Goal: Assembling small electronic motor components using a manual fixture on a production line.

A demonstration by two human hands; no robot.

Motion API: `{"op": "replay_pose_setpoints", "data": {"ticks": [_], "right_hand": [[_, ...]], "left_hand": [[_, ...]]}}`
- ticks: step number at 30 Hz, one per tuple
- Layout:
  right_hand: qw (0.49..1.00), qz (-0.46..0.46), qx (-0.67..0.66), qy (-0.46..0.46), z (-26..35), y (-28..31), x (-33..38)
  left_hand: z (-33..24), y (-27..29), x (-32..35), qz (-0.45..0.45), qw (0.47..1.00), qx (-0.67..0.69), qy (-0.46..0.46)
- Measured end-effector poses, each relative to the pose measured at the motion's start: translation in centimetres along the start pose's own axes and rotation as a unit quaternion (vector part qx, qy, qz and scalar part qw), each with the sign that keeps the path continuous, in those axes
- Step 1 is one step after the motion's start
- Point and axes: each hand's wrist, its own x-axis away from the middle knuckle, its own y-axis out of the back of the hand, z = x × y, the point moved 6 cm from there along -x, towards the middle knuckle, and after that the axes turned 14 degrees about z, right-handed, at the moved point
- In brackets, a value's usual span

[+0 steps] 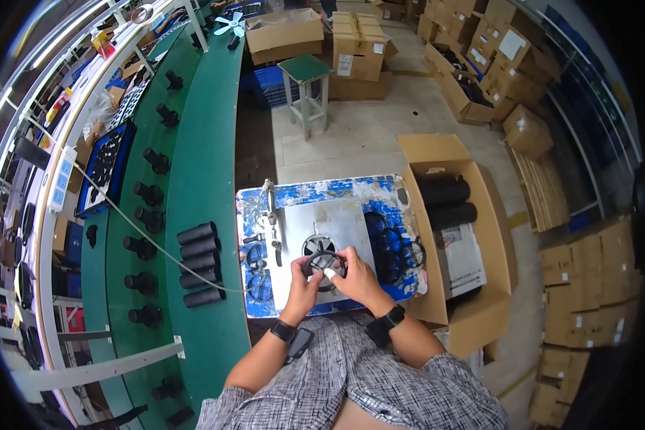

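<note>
Both the left hand (307, 276) and the right hand (356, 276) have their fingers curled closed around the rim of a round black wire-spoked grille ring (324, 262), held slightly tilted just above the grey metal plate (337, 218) of a paint-chipped blue work table (315, 193).

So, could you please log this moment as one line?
left hand: holds ring | right hand: holds ring | under: fan on plate
</note>
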Motion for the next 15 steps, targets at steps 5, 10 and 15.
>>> {"op": "replay_pose_setpoints", "data": {"ticks": [5,10,15], "right_hand": [[1.000,0.014,0.008,-0.014,-1.8,-1.0,-1.9],[0.997,-0.048,0.055,-0.012,-3.0,-2.4,-4.4],[0.992,-0.056,0.106,-0.036,-3.4,-3.7,-6.7]], "left_hand": [[1.6,-0.2,-0.6,-0.060,0.996,-0.052,-0.037],[2.9,1.4,-3.2,-0.086,0.989,-0.122,0.022],[3.4,3.5,-5.4,-0.100,0.979,-0.176,0.033]]}}
